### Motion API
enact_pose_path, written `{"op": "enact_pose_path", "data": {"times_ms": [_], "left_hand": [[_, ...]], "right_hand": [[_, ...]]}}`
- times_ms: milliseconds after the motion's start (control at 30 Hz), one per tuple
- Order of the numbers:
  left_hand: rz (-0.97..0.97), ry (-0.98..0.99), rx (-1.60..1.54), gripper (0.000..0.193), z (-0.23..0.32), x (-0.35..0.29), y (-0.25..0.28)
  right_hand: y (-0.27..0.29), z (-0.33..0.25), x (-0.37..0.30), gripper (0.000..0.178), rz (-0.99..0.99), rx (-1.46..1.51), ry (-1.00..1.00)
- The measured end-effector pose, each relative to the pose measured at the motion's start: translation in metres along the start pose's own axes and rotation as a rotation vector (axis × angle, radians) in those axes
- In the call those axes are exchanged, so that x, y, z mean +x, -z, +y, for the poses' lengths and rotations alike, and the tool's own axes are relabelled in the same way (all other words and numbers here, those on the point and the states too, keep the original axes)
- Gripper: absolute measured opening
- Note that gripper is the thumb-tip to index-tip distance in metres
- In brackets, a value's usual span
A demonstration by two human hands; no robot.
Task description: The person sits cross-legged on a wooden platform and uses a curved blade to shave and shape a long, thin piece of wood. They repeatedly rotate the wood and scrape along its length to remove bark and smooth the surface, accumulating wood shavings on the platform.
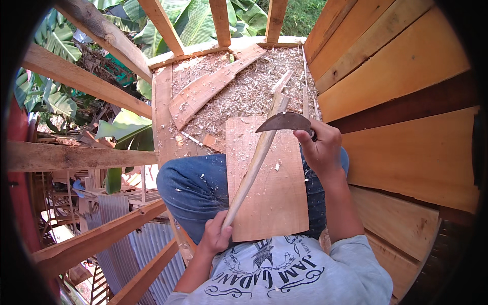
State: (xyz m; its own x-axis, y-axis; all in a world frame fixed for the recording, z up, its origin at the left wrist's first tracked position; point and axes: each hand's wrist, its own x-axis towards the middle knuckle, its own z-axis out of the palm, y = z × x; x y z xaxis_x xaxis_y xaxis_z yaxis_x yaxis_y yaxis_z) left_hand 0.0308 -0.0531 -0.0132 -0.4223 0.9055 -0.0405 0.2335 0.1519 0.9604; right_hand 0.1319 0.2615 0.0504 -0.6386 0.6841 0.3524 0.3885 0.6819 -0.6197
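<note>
My left hand (215, 236) is closed round the lower end of a long, pale wooden stick (252, 172), which slants up and away to the right. In my right hand (324, 147) is a curved knife (284, 122) with a dark, sickle-like blade. The blade lies across the upper part of the stick, its point toward the left; whether it is cutting in cannot be made out. My right fingers hide most of the knife's handle. Under the stick, a flat wooden board (269, 203) rests across my lap, with a few shavings on it.
Wood shavings (218, 109) cover the floor ahead, where a wide offcut plank (211, 86) lies. Upright slats (86, 156) with gaps stand on the left, and a plank wall (401, 147) rises close on the right. Corrugated metal sheeting (155, 249) shows below the slats.
</note>
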Motion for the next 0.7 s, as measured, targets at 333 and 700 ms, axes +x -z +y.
{"op": "enact_pose_path", "data": {"times_ms": [333,700], "left_hand": [[-0.013,0.048,-0.008,0.038,-0.003,-0.002,0.0],[0.017,0.03,-0.049,0.04,-0.001,-0.003,0.0]], "right_hand": [[-0.006,-0.012,-0.005,0.051,-0.006,0.192,-0.118],[0.009,0.032,0.011,0.057,0.21,0.754,-0.515]]}}
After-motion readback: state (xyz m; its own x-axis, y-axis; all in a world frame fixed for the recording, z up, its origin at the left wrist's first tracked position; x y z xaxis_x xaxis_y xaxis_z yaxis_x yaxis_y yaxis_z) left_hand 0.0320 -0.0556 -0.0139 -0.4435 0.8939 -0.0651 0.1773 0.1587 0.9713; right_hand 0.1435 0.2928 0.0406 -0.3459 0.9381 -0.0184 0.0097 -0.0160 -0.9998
